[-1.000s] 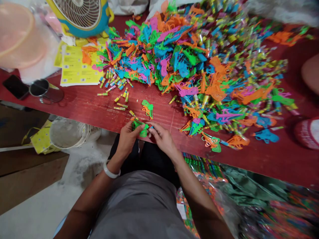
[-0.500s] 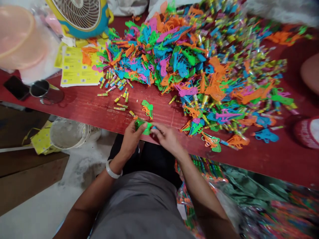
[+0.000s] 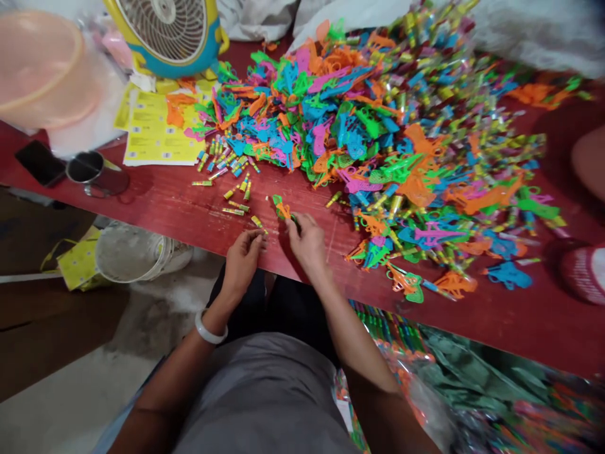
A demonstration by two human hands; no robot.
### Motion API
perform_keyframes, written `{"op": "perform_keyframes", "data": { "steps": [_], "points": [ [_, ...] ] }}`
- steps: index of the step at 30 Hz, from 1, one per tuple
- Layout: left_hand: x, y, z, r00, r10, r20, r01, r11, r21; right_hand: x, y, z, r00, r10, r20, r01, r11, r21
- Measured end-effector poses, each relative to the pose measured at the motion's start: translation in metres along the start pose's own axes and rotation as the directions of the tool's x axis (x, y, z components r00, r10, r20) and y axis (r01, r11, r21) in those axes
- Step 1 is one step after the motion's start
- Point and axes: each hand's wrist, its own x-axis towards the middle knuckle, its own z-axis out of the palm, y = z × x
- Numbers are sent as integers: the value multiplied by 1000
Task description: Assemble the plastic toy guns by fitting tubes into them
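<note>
From my remote seat, I see my right hand (image 3: 307, 241) pinching the toy gun (image 3: 282, 207) over the table (image 3: 198, 217), long axis slanting, free end pointing away and leftward. My left hand (image 3: 243, 255) is narrow, fingertips together.

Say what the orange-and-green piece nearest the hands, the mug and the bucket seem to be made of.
Orange-and-green piece: probably moulded plastic; bright, even colour, though blurred.

Mug: likely metal, perhaps steel; grey, with a smooth, reflective finish.

Bucket: seemingly plastic; off-white, dull wall with moulded-looking rim bands, its inside grimy.
</note>
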Motion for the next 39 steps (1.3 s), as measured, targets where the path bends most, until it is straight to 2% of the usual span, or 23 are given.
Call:
{"op": "perform_keyframes", "data": {
  "steps": [2,3,4,5,6,8,10,12,13,15,17,19,23,28,31,39],
  "points": [
    [-3,4,-3,1000,-13,12,14,998,-54,-12,-4,2,984,53,170,-97,961,260],
    [-3,6,-5,1000,-23,15,24,995,-92,-17,-7,3,959,44,279,-141,931,337],
    [-3,7,-7,1000,-26,0,25,991,-134,-21,-11,6,932,19,361,-161,917,365],
    [-2,9,-9,999,-16,-38,10,984,-175,-23,-14,9,920,-8,391,-142,925,353],
    [0,10,-12,996,2,-94,-22,978,-209,-22,-17,13,932,-29,361,-88,949,304],
    [4,12,-21,982,41,-186,-84,971,-226,-13,-21,23,978,-75,192,52,991,120],
    [9,13,-30,983,41,-179,-74,980,-186,2,-21,33,989,-138,58,143,985,-92],
    [12,15,-39,991,3,-135,-22,990,-136,15,-18,39,980,-188,62,197,957,-213],
    [12,15,-43,992,-4,-126,-11,993,-114,19,-17,39,976,-197,93,213,954,-213],
    [11,15,-48,993,13,-118,-22,997,-71,20,-14,35,971,-196,133,211,972,-107],
    [9,14,-49,997,27,-78,-28,999,-18,14,-13,24,972,-195,132,191,981,38],
    [7,12,-48,1000,8,-12,-8,1000,26,4,-14,10,964,-224,143,210,971,111],
    [5,13,-41,995,-17,95,9,997,75,-12,-19,-10,920,-302,249,286,953,96],
    [4,20,-36,985,62,162,-93,977,192,-18,-14,-15,920,-284,270,269,959,91],
    [5,22,-35,983,74,168,-112,968,223,-18,-10,-16,921,-286,266,266,958,108],
    [5,25,-33,985,-20,172,-12,983,181,-20,-8,-15,931,-281,234,255,958,133]
  ]
}}
